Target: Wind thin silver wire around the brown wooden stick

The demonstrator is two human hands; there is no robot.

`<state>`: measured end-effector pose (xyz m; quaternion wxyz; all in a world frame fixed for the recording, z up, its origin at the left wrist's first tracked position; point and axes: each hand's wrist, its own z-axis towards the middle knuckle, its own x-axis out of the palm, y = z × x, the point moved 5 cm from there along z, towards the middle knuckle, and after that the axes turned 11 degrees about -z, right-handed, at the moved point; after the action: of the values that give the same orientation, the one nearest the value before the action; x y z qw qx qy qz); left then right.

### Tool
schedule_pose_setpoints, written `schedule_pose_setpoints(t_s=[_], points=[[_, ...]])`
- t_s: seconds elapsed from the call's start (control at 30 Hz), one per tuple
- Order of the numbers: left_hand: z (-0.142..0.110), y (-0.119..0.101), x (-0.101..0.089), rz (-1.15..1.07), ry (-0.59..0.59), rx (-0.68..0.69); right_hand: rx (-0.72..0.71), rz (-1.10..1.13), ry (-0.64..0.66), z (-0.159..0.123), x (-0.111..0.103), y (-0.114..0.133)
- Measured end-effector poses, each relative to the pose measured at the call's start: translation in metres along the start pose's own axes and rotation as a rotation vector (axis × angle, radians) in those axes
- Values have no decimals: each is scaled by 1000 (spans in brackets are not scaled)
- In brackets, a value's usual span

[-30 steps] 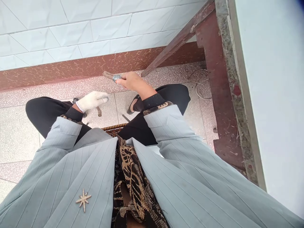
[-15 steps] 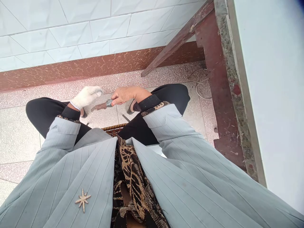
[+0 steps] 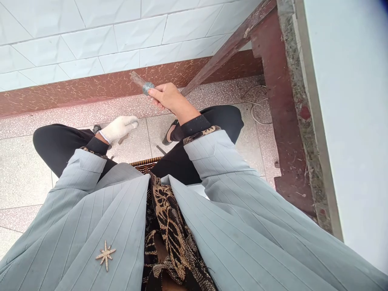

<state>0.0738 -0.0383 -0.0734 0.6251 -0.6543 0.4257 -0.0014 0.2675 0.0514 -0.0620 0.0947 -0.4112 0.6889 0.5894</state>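
My right hand point(image 3: 165, 96) is bare and raised in front of the brown wall base, its fingers wrapped round the handle of a rusty blade tool point(image 3: 140, 82) with a wire-wound collar; the blade points up and left. My left hand point(image 3: 119, 127), in a white knitted glove, is curled low between my knees over a small brown piece point(image 3: 123, 139) on the floor. Whether the glove grips that piece is hidden.
I sit with knees apart in black trousers above a speckled tile floor point(image 3: 18, 161). A woven basket rim point(image 3: 145, 164) shows between my legs. A slanted wooden beam point(image 3: 224, 52) and a worn red wooden frame point(image 3: 279, 113) stand at the right, with loose wire point(image 3: 254, 115) on the floor.
My right hand swung the blade tool down to the gloved left hand, then lifted it up again toward the wall. The left hand dropped slightly back toward the floor.
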Motion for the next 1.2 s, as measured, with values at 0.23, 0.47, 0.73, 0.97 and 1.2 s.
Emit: schedule_pose_setpoints(t_s=[0.23, 0.47, 0.73, 0.97, 1.2], points=[[-6, -13, -14, 43, -63, 32, -60, -507, 171, 3, 16, 1], [-11, -9, -33, 26, -178, 37, -298, -368, 752, -27, 51, 14], [-3, -4, -9, -121, -57, -1, -142, 311, 23, -17, -6, 20], [-5, -15, -2, -21, 62, 17, -9, -92, 30, 1, 3, -2], [-7, -11, -7, 30, 73, 15, -56, -506, 120, 6, 12, -3]])
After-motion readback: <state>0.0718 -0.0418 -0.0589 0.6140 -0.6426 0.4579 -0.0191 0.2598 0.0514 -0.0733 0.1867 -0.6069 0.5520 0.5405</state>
